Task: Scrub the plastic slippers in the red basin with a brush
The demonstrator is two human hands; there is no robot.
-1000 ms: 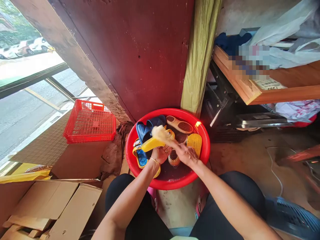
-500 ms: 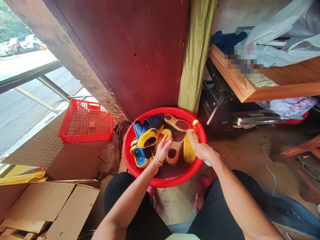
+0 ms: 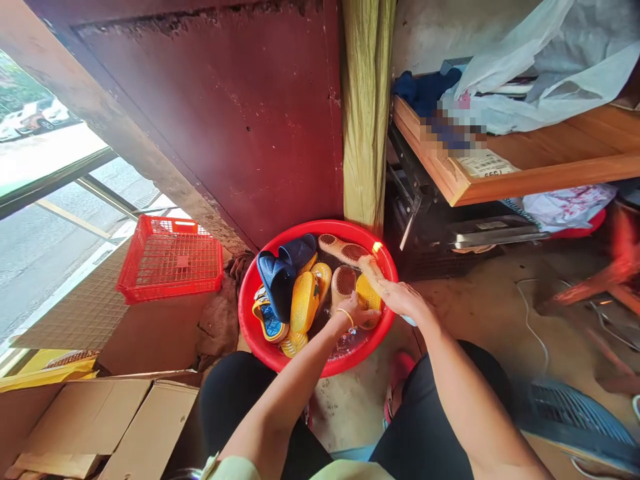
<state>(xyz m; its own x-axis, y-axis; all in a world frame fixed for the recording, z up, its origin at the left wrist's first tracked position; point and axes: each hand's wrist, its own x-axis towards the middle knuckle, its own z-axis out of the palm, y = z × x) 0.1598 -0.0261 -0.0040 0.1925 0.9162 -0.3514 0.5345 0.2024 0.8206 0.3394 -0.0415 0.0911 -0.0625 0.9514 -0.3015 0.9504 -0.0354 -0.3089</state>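
Observation:
My left hand (image 3: 353,312) reaches into the red plastic basin (image 3: 244,313), its fingers by a yellow slipper (image 3: 369,297) and partly hidden under my right hand. My right hand (image 3: 400,298) grips a pale-bristled scrubbing brush (image 3: 369,267) near the basin's far right rim. A navy slide sandal (image 3: 277,283), a yellow slipper with a ribbed sole (image 3: 304,301) and a blue-and-yellow slipper (image 3: 270,323) lie at the left. A tan slipper with a brown sole (image 3: 343,250) rests by the far rim. Dark water shows under them.
A red wire crate (image 3: 170,260) and a brown cloth (image 3: 217,313) lie left of the basin. A cardboard box (image 3: 100,427) stands at lower left. Behind rise a maroon metal panel (image 3: 215,120) and a wrapped post (image 3: 365,100); a wooden shelf (image 3: 500,180) juts at right.
My right hand and brush have shifted from the basin's middle towards its right rim. My left hand has moved rightwards among the slippers, and the view has turned slightly.

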